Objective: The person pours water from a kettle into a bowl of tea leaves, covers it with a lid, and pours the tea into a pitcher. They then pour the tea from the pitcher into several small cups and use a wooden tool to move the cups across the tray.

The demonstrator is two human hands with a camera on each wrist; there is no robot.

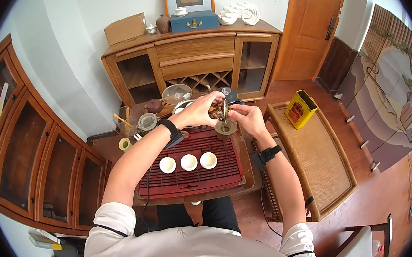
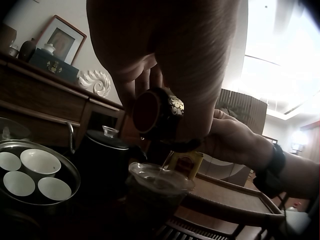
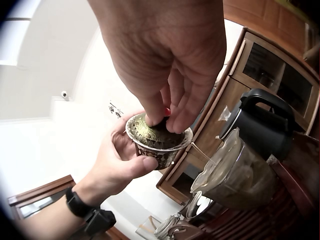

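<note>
A dark, gold-patterned lidded cup (image 3: 157, 154) is tilted over a glass pitcher (image 3: 232, 175), and a thin stream runs from its rim into the pitcher. My left hand (image 3: 117, 157) grips the cup around its side. With its fingertips, my right hand (image 3: 165, 65) pinches the knob of the patterned lid (image 3: 150, 131), which sits in the cup's mouth. From the left wrist view, the cup (image 2: 157, 115) hangs on its side above the pitcher (image 2: 159, 187). Three white cups (image 1: 189, 162) stand in a row on the red slatted tray (image 1: 191, 183).
A black kettle (image 2: 102, 160) and a metal bowl of white cups (image 2: 40, 188) stand beside the pitcher. A teapot (image 1: 153, 106) and glass jar (image 1: 147, 122) are at the tray's back left. On the right, a yellow tin (image 1: 300, 110) stands on a woven side table (image 1: 319, 172).
</note>
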